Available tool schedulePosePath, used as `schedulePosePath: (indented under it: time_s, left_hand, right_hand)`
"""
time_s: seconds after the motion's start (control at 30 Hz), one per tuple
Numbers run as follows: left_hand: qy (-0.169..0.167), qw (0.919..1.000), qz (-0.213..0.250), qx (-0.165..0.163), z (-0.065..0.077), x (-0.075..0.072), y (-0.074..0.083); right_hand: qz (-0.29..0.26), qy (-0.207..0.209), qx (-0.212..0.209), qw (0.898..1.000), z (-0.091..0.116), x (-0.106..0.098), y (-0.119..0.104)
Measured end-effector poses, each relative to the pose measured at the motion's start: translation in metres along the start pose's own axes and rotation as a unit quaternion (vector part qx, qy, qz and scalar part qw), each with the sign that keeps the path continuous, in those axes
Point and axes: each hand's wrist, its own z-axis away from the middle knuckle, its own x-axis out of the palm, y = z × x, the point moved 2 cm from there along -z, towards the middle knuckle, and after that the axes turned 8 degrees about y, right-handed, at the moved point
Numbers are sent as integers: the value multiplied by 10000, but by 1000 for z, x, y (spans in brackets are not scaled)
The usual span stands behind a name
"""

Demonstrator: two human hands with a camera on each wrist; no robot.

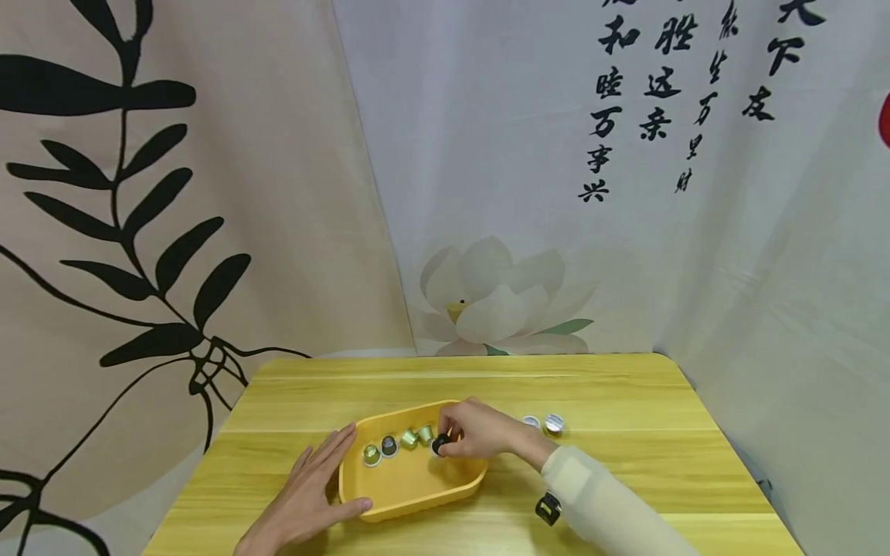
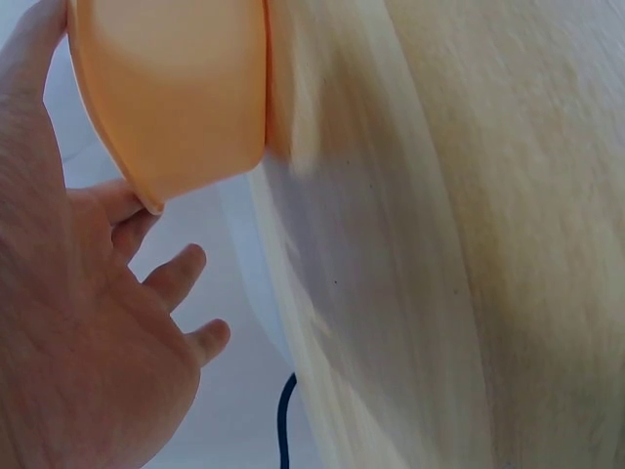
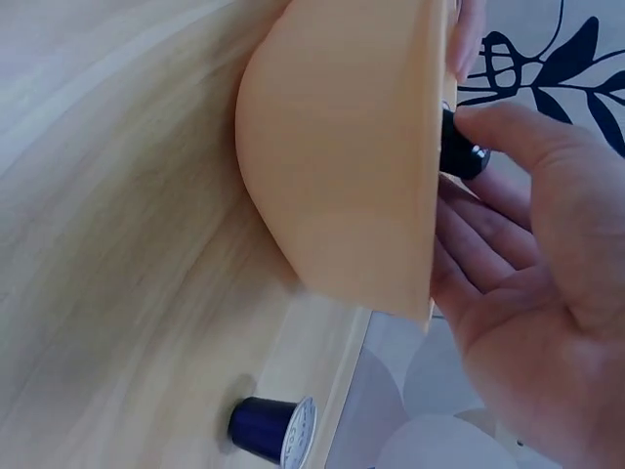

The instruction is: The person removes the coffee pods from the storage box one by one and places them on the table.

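Observation:
A yellow tray (image 1: 410,488) stands on the table, with a row of coffee capsules along its far side. Among them are an olive-gold capsule (image 1: 371,455), a dark grey capsule (image 1: 388,446) and two light green ones. My right hand (image 1: 480,431) reaches over the tray's right end and pinches a black capsule (image 3: 463,149) between thumb and fingers, at the right of the row. At the tray's left end, my left hand (image 1: 309,490) touches the rim, fingers extended and thumb along the near edge. Its lower fingers (image 2: 181,277) stand free of the tray.
Two more capsules lie on the table right of the tray, one with a silvery lid (image 1: 554,423). A dark blue capsule (image 3: 262,427) lies on its side in the right wrist view. Behind the wooden table (image 1: 626,463) hangs a printed cloth (image 1: 501,154).

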Motion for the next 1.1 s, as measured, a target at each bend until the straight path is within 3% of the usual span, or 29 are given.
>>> schedulePosePath:
  time_s: [0.4,0.67,1.1]
  left_hand:
    - [-35,9999,119,-75,1,-2,2]
    - [3,9999,92,-48,1,-3,3]
    - [-12,9999,108,-35,1,-1,2]
  right_hand:
    - [-874,440,116,9951,17,-16,4]
    - [-740,666,-6,9950,29,-30,8]
    - [-797,982,133,9919,58,-55,22]
